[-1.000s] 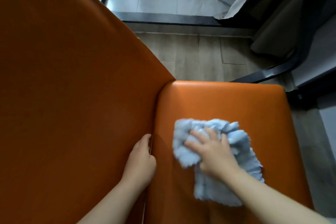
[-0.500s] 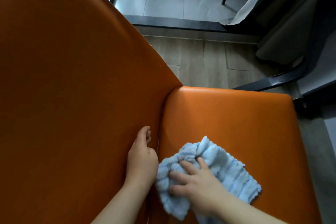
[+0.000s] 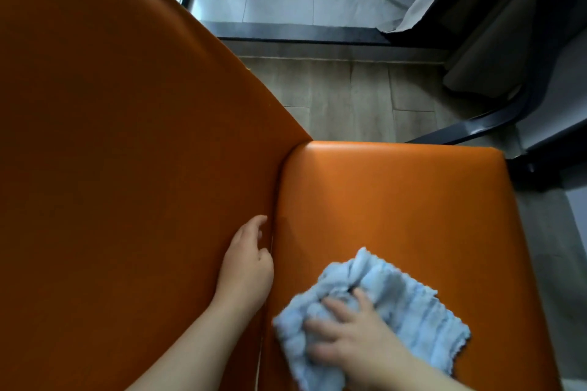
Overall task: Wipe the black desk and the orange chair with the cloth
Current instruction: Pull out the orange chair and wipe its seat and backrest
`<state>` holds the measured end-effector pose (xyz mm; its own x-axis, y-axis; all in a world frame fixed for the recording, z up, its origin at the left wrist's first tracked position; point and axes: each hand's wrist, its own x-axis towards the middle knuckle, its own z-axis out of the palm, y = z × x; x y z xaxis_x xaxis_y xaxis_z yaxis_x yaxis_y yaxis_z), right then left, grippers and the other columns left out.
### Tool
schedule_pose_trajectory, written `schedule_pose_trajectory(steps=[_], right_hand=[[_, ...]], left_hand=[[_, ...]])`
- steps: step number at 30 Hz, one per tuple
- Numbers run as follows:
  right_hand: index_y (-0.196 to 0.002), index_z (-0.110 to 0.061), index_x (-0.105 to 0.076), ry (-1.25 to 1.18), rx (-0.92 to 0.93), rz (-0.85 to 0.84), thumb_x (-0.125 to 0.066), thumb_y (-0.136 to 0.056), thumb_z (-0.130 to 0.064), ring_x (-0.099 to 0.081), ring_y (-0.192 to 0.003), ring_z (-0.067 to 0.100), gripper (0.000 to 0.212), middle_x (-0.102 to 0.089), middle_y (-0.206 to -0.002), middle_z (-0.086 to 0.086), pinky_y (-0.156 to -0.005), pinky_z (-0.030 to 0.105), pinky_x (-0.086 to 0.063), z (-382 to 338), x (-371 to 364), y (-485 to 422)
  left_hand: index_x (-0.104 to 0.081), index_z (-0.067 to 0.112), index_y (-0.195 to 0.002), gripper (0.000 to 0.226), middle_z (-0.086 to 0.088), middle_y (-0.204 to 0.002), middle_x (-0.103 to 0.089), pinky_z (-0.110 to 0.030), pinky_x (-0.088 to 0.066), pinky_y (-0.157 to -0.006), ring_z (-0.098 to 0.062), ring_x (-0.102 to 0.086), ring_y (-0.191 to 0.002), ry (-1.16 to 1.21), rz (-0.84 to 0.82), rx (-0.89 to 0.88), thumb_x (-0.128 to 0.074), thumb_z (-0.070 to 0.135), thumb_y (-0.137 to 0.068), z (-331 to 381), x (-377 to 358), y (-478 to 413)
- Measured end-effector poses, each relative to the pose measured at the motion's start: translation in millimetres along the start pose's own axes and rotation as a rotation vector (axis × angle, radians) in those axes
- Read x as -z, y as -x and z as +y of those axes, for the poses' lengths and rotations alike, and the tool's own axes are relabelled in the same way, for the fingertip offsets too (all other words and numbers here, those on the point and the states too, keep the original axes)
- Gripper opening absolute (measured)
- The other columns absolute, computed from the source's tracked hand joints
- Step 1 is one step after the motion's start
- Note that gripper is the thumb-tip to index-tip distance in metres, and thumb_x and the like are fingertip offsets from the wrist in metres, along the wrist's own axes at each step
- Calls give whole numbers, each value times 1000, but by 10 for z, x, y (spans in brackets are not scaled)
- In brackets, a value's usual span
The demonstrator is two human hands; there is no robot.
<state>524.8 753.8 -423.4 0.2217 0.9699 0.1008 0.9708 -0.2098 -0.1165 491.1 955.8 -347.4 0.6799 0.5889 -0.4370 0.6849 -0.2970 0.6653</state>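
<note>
The orange chair fills most of the head view, its backrest (image 3: 127,152) on the left and its seat (image 3: 397,200) on the right. A light blue cloth (image 3: 397,301) lies bunched on the near part of the seat. My right hand (image 3: 349,336) presses down on it with fingers spread. My left hand (image 3: 247,267) rests at the seam between backrest and seat, its fingertips tucked toward the gap. The top of the black desk is not in sight.
Beyond the seat lies wood-look floor (image 3: 349,95), then a dark door track (image 3: 301,30) and grey tiles. A black metal frame leg (image 3: 476,127) slants past the seat's far right corner. Dark curtains (image 3: 495,41) hang at the upper right.
My right hand has dragged the cloth from the middle of the seat toward me and toward the backrest side. My left hand has stayed at the seam.
</note>
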Motion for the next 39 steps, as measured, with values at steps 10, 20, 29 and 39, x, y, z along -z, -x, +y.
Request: schedule_pose_trajectory(steps=[10,20,29,39], right_hand=[[-87,-46,-64,-197,-184,-171,-46,-78,-44,-47,-105,23,20,-59,-110,-16,-91,53,-37,-343,76,-268],[-129,-44,-43,-152,-846,-236,-59,-77,-26,-22,-136,28,58,-28,-149,-14,-99,56,-29,615,478,-552],[-103,-31,-52,-154,-458,163,-61,-51,-36,-48,-97,25,53,-57,-116,-4,-76,52,-47,541,475,-97],[-121,-47,-47,-64,-841,-264,-58,-71,-29,-25,-131,27,54,-26,-151,-1,-95,61,-32,908,429,-330]], left_hand=[[-43,11,-138,42,-6,-142,-45,-23,-31,-103,-17,-44,-129,8,-32,-23,-43,6,-97,-36,-60,-31],[-16,25,-151,57,10,-159,-6,-21,-19,-112,-11,-14,-145,-352,-306,-111,-35,10,-99,-52,-150,-8],[-5,26,-152,64,11,-158,11,-27,-22,-115,-13,-5,-146,-510,-355,-157,-40,21,-99,16,-200,-97],[-5,29,-152,69,12,-158,12,-20,-47,-68,-19,-44,-128,-655,-411,-79,-37,10,-94,119,-279,-296]])
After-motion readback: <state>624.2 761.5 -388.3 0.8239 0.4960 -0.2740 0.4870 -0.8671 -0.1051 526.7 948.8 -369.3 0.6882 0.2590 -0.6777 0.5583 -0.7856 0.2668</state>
